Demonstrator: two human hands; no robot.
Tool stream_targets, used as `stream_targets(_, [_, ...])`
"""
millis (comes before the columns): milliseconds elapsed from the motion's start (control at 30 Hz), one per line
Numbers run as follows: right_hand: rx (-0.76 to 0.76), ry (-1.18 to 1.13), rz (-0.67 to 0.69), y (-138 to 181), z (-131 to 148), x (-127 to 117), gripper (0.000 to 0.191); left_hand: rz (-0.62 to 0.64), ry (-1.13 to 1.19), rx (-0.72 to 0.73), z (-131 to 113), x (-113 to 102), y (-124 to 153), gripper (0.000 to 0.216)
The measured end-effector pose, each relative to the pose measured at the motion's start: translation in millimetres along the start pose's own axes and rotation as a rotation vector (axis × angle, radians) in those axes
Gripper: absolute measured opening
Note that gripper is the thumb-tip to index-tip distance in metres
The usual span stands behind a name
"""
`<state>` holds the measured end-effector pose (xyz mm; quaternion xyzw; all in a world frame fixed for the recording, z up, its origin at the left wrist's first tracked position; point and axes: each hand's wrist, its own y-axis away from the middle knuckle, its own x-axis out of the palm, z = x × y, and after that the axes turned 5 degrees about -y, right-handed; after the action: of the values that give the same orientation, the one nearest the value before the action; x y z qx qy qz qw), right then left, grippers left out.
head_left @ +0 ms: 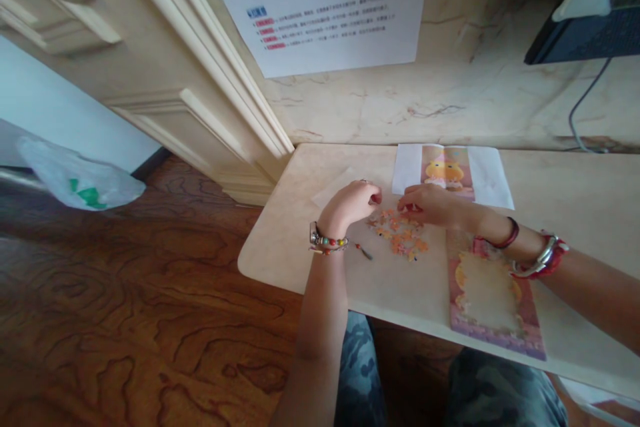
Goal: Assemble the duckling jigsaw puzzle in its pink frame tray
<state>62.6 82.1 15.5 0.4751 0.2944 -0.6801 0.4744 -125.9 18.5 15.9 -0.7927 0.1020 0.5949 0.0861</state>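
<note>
My left hand point(350, 203) hovers over the far left of a pile of small orange and pink puzzle pieces point(403, 235) on the beige table point(280, 247); its fingers are curled in a pinch, on something too small to name. My right hand point(427, 203) rests at the pile's far edge, fingers pressed together on a piece. A pink puzzle frame board point(493, 293) with a blank middle lies under my right forearm. A reference sheet with a yellow duck picture point(447, 170) lies beyond the hands.
A marbled wall with a printed paper notice point(325, 7) rises behind the table. A dark laptop point(585, 27) with a cable sits at upper right. Left of the table are wooden floor, a cream door frame and a white plastic bag point(80, 180).
</note>
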Motion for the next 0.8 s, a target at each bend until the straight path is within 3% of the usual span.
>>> stream_targets(200, [-0.034,-0.099,0.018,14.2,-17.0,-3.9,0.016,0.051,0.069,0.02,-1.7,-0.5,2.0,0.006])
stream_targets(433, [-0.124,-0.197,0.088,42.6,-11.6,-7.9,0.019,0.085,0.095,0.106,-18.4,-0.5,-3.1,0.006])
stream_targets(800, [-0.19,-0.163,0.042,42.5,7.9,0.2,0.023,0.095,-0.01,0.164,-27.3,-1.7,-5.7,0.003])
